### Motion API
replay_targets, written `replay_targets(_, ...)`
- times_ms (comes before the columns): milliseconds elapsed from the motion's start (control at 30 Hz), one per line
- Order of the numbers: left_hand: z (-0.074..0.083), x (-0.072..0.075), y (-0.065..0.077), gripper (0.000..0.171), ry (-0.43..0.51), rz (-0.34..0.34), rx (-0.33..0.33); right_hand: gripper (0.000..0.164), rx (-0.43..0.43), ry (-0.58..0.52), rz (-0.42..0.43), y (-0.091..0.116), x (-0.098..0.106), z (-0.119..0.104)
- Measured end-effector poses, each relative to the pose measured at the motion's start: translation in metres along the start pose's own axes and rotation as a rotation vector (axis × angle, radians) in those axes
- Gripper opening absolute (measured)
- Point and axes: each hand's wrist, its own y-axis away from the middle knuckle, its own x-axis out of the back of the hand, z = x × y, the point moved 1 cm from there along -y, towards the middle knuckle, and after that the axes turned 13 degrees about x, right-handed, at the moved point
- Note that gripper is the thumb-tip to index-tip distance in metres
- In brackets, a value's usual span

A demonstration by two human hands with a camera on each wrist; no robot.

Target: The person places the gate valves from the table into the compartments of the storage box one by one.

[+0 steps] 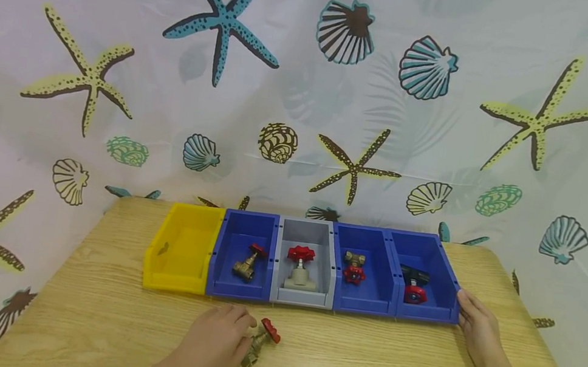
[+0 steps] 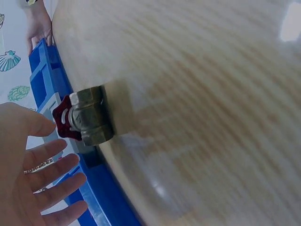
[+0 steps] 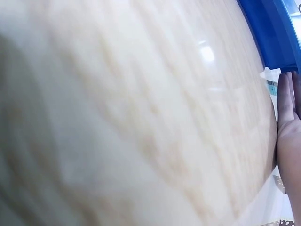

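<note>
A brass valve with a red handwheel [image 1: 254,350] lies on the table in front of the bins. Beside it on the left is my left hand [image 1: 216,342], and in the left wrist view the fingers are spread, with the thumb tip right at the red handwheel [image 2: 61,117]. My right hand [image 1: 481,330] touches the outer right side of the rightmost blue bin [image 1: 427,313]. The right wrist view shows straight fingers [image 3: 284,96] against the blue bin wall [image 3: 277,37].
Left of that bin stand another blue bin [image 1: 364,306], a grey bin [image 1: 302,298], a blue bin [image 1: 238,290] and a yellow bin [image 1: 174,282], joined in a row. All but the yellow one hold a red-handled valve. A patterned cloth [image 1: 293,98] hangs behind the wooden table [image 1: 360,363].
</note>
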Motion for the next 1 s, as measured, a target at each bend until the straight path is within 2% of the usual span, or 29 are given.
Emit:
replay_targets(300,0.004,-0.009,0.008,0.028,-0.011,-0.132,0.048,0.015,0.008,0.019,-0.006,-0.001,0.0,0.001)
replay_targets(567,0.008,-0.014,0.008,0.036,-0.028,-0.172,0.053,0.011,-0.001,0.022,-0.001,0.0,-0.001,-0.001)
replay_targets(667,0.009,-0.017,0.006,0.042,-0.031,-0.213,0.079,0.007,-0.011,0.033,0.005,0.0,-0.002,-0.002)
replay_targets(767,0.01,-0.022,0.005,0.047,-0.04,-0.252,0.11,0.012,-0.016,0.047,0.005,0.001,-0.002,-0.002)
replay_targets(867,0.01,-0.026,0.005,0.049,-0.046,-0.26,0.123,0.016,-0.012,0.049,0.004,0.001,-0.002,-0.002)
replay_targets(1000,0.011,-0.029,0.005,0.047,-0.05,-0.242,0.117,0.008,-0.004,0.038,0.005,0.002,-0.002,-0.002)
